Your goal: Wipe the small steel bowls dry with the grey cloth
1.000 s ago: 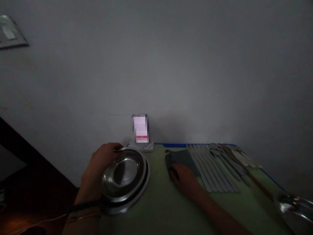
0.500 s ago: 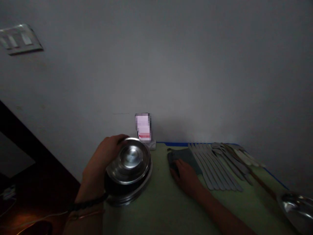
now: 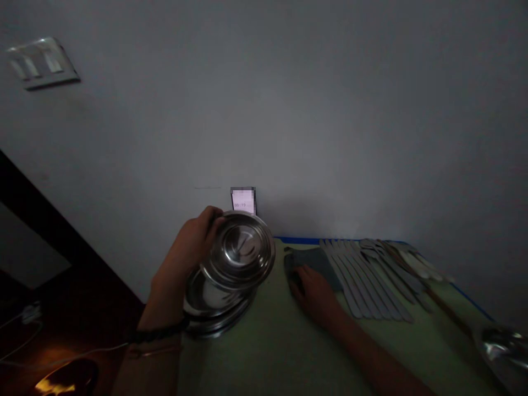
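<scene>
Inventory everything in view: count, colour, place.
Held dish: 1, silver, above stack
Stacked dishes: at least 2, silver, beneath
Cloth: 1, grey, mid-table
Row utensils: several, silver, right of cloth
Loose utensils: several, silver, right of row
Pale utensils: several, whitish, far right
Brown strip: 1, brown, right side
Steel piece: 1, silver, lower right, cut off
Phone: 1, dark, lit screen, behind held dish
Table: 1, green, blue edge, below
Wall: 1, grey, behind
Switch panel: 1, grey, upper left
Cable: at least 1, white, lower left
Orange glow: 1, bottom left
Wristbands: 2, black and coppery, left wrist
Left hand: 1, gripping held dish
Right hand: 1, on cloth
</scene>
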A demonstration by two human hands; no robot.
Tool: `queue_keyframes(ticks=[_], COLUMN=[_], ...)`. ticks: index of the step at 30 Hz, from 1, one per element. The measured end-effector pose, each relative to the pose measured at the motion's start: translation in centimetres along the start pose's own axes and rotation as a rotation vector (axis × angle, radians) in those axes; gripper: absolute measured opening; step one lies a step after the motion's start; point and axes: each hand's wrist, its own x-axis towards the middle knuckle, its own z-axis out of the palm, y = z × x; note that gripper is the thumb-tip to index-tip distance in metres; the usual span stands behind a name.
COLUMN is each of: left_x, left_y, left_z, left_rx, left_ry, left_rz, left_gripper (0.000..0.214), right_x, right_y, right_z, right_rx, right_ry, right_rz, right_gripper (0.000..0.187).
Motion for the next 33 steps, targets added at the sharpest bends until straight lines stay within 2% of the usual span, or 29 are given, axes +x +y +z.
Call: queue_keyframes(ticks=[5, 6, 10, 13, 15, 18, 20, 22, 24, 27, 28, 29, 30, 33], left_x=[0.0, -0.1, -0.1, -0.1, 0.0, -0.2, -0.5, -1.0, -1.7, -3.0, -3.5, -3.9, -4.4, -5.8], left_y=[1.3, 1.6, 2.4, 2.9, 3.4, 4.6, 5.9, 7.7, 9.8, 12.3, 12.8, 13.1, 13.2, 12.5], left_z=[1.0, 1.3, 2.0, 2.0, 2.1, 3.1, 4.6, 6.4, 8.4, 11.0, 11.8, 12.5, 13.1, 14.4], left_rx=[-0.076, -0.086, -0.122, -0.215, -0.327, -0.504, -0.635, -0.818, -0.982, -1.298, -1.409, -1.452, -1.485, -1.693], left_ry=[-0.029, -0.046, -0.111, -0.150, -0.209, -0.299, -0.312, -0.340, -0.337, -0.305, -0.334, -0.358, -0.380, -0.390], left_rz=[-0.046, -0.051, -0.107, -0.189, -0.246, -0.288, -0.275, -0.277, -0.300, -0.502, -0.589, -0.620, -0.646, -0.920], left_gripper=[0.035, 0.035, 0.033, 0.029, 0.023, 0.016, 0.013, 0.017, 0.027, 0.039, 0.042, 0.043, 0.045, 0.045], right_x=[-0.3, -0.3, 0.0, 1.1, 2.0, 3.1, 3.1, 2.6, 2.0, 1.3, 1.2, 1.1, 1.0, 0.9], right_y=[-0.3, -0.4, -0.4, 0.8, 2.1, 3.9, 4.3, 3.8, 3.0, 1.9, 1.7, 1.5, 1.4, 1.2], right_z=[-0.3, -0.4, -0.9, -1.9, -3.6, -7.6, -10.7, -13.5, -15.4, -16.9, -17.1, -17.2, -17.3, -17.5], right_rx=[0.013, 0.015, 0.170, 0.293, 0.353, 0.450, 0.536, 0.787, 0.834, 0.807, 0.789, 0.769, 0.748, 0.744], right_ry=[0.031, 0.026, 0.030, 0.100, 0.194, 0.414, 0.549, 0.752, 0.903, 1.030, 1.053, 1.060, 1.056, 1.001], right_rz=[0.024, 0.027, 0.082, 0.124, 0.168, 0.272, 0.314, 0.310, 0.259, 0.175, 0.157, 0.144, 0.134, 0.111], right_gripper=[0.059, 0.060, 0.027, 0.017, 0.017, 0.033, 0.037, 0.030, 0.023, 0.020, 0.020, 0.020, 0.021, 0.023])
